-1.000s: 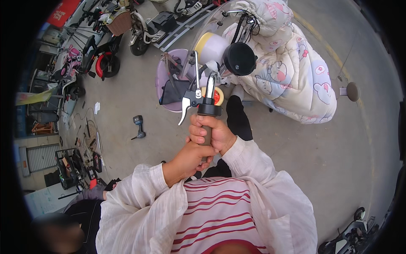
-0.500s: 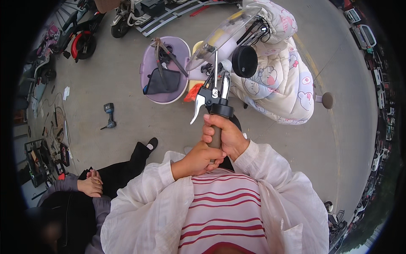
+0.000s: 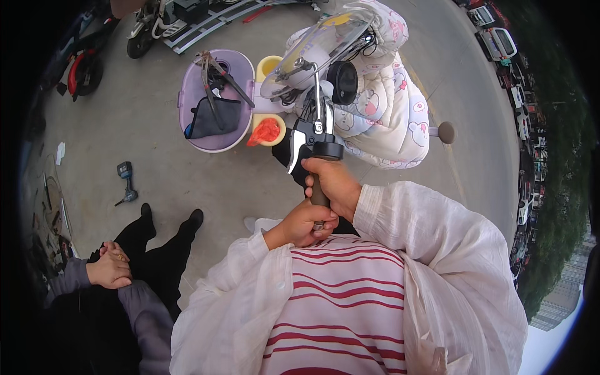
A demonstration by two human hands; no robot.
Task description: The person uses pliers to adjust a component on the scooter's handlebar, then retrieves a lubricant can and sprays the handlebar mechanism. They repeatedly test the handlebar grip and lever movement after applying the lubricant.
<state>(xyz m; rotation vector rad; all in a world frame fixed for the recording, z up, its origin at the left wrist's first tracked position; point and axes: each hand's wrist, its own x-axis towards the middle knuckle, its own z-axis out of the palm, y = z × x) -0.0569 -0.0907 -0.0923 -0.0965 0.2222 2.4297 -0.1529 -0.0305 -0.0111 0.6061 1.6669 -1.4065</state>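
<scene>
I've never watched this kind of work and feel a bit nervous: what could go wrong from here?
The right hand and left hand both clasp the brown grip; if they slipped, the right hand's fingers might knock the silver lever close by.

The drill lies on the floor near the other person's shoes, so someone stepping there could trip.

Cordless drill (image 3: 128, 182) lies on grey floor (image 3: 165, 175). Lavender tub (image 3: 234, 131) holds dark pouch (image 3: 203, 122), long-handled tool (image 3: 236, 87). Parked cars (image 3: 499, 44) line right side; green trees (image 3: 556, 100) stand beyond.
</scene>
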